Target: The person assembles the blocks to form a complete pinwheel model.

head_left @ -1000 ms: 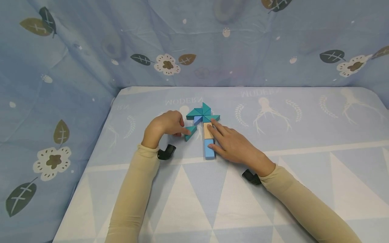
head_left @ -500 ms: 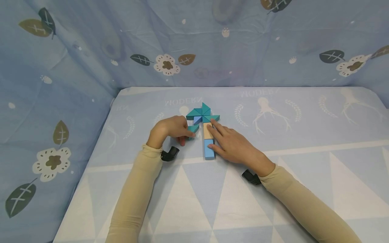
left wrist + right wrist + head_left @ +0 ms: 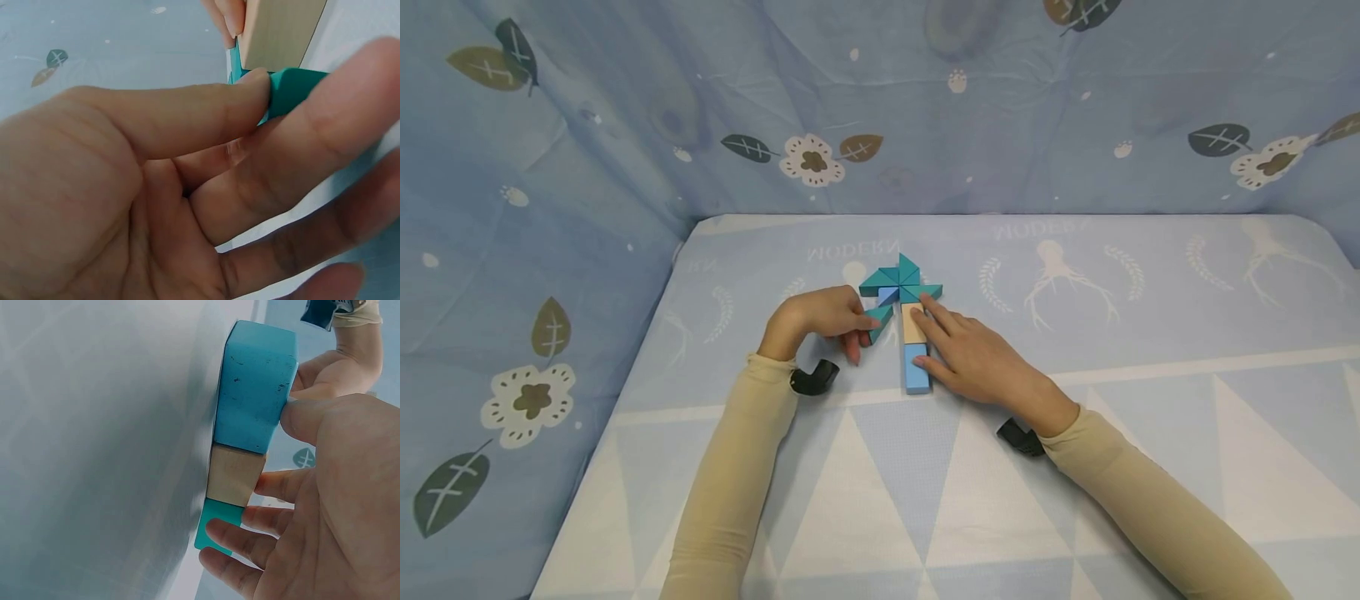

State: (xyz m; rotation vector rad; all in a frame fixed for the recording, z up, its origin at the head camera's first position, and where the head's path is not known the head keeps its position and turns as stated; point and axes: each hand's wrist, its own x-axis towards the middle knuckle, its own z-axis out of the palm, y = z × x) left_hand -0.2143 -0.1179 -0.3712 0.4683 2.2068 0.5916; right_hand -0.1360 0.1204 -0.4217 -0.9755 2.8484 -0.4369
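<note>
My left hand (image 3: 823,318) pinches a teal triangular block (image 3: 882,322) between thumb and fingers, just left of a wooden block and below a small blue triangle (image 3: 887,296). In the left wrist view the thumb presses that teal block (image 3: 294,90) against the fingers. My right hand (image 3: 973,358) lies along the right side of a column, its fingertips touching the blocks. This column has a blue block (image 3: 917,379) nearest me and a plain wooden block (image 3: 912,332) above it. Several teal triangles (image 3: 910,271) form a pinwheel shape at its far end.
A patterned light-blue cloth (image 3: 1112,492) covers the table. Blue curtains (image 3: 1015,125) hang behind it and along the left. A black wrist device (image 3: 815,377) sits at my left wrist, another black device (image 3: 1021,437) at my right.
My left hand has shifted slightly right with the teal triangular block, bringing it closer to the column and the small blue triangle. My right hand stays where it was.
</note>
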